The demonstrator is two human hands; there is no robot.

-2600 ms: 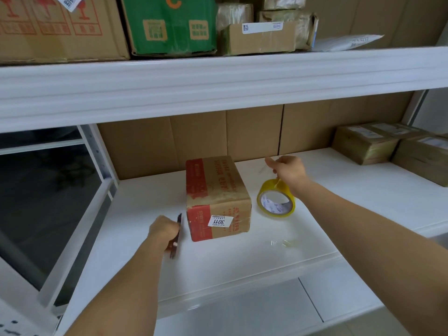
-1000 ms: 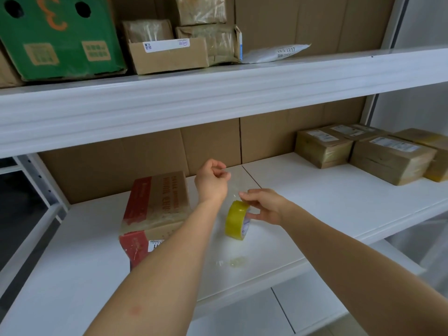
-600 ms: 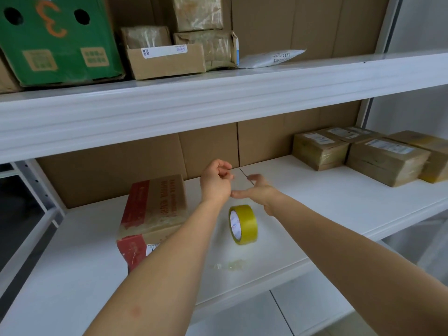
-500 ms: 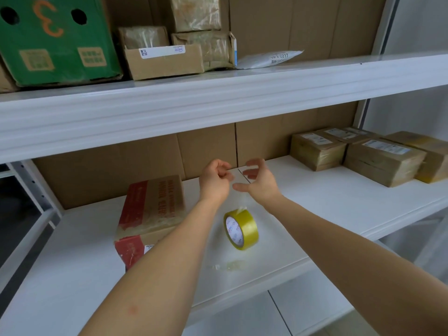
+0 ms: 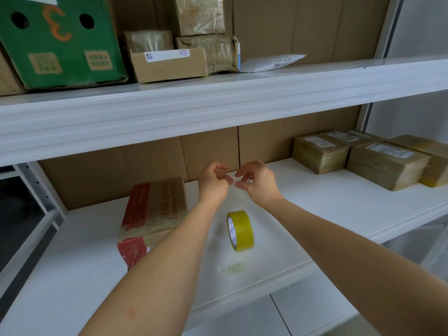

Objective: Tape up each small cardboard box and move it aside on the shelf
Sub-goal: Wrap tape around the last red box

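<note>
You've let go of the tape roll (image 5: 240, 231); it stands near the shelf's (image 5: 339, 204) front edge. Your left hand (image 5: 213, 181) is clenched, perhaps pinching clear tape, while your right hand's (image 5: 258, 183) loosely curled fingers (image 5: 240, 185) reach for it. The box (image 5: 155, 214) awaits taping.

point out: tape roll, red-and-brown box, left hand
tape roll (image 5: 242, 230), head view, yellow outer band
red-and-brown box (image 5: 155, 204), head view, top face
left hand (image 5: 213, 181), head view, back of hand

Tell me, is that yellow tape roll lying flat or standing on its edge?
Standing on edge: the tape roll rests on its rim on the shelf, its hole facing sideways.
</note>
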